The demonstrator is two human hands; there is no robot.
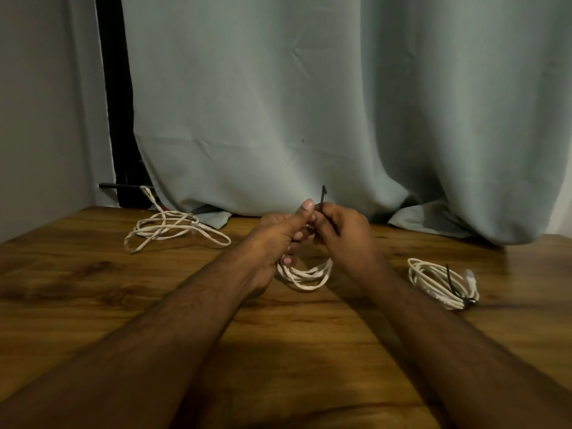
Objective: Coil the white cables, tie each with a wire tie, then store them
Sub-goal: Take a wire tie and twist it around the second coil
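The coiled white cable (305, 275) hangs between the two hands at the middle of the wooden table (93, 289), its lower loops resting on or just above the tabletop; which of the two cannot be told. Its upper part is hidden behind the fingers. The left hand (278, 239) grips the top of the coil, fingers curled round the strands and thumb raised, one fingertip showing against the loops below. The right hand (339, 233) sits just beside it, touching it at the thumbs, and pinches a black wire tie (322, 196) whose free end sticks straight up above the knuckles. The lower part of the tie is hidden between the hands, so whether it already passes round the coil cannot be seen.

To the right, well apart from the hands, a second white cable coil (439, 283) lies flat on the table, bound by a black tie (452, 283) across its near right side, with a pale connector at its right edge. To the far left, near the table's back edge, a loose white cable (173, 229) lies in an untidy tangle, one end rising toward the wall. Behind the table hangs a pale grey-green curtain (309, 103), its hem bunched on the table's back edge.
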